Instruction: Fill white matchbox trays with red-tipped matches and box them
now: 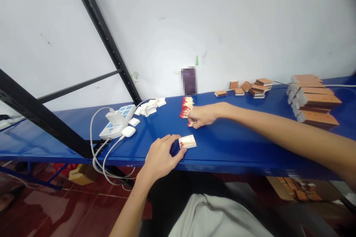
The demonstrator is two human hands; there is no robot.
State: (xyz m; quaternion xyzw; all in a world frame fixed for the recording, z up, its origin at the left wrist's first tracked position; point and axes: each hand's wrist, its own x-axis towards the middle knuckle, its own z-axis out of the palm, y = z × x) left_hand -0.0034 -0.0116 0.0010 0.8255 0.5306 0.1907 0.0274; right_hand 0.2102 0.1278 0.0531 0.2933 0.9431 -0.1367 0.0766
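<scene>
My left hand (pixel 162 154) steadies a small white matchbox tray (pixel 191 139) on the blue table, thumb at its near side and fingertips at its left end. A few red-tipped matches (pixel 187 144) lie inside the tray. Beyond it, my right hand (pixel 204 115) is closed in a pinch, with red match heads (pixel 190 124) showing under the fingertips. Just past those fingers a row of loose matches (pixel 187 105) is spread on the table, red heads to the left.
White empty trays (pixel 150 107) lie at the back left, beside a power strip (pixel 118 121) with cables and a white charging case (pixel 128 131). Brown matchboxes (pixel 258 89) sit at the back right, and stacked packs (pixel 317 100) farther right. A black shelf post (pixel 105 40) rises on the left.
</scene>
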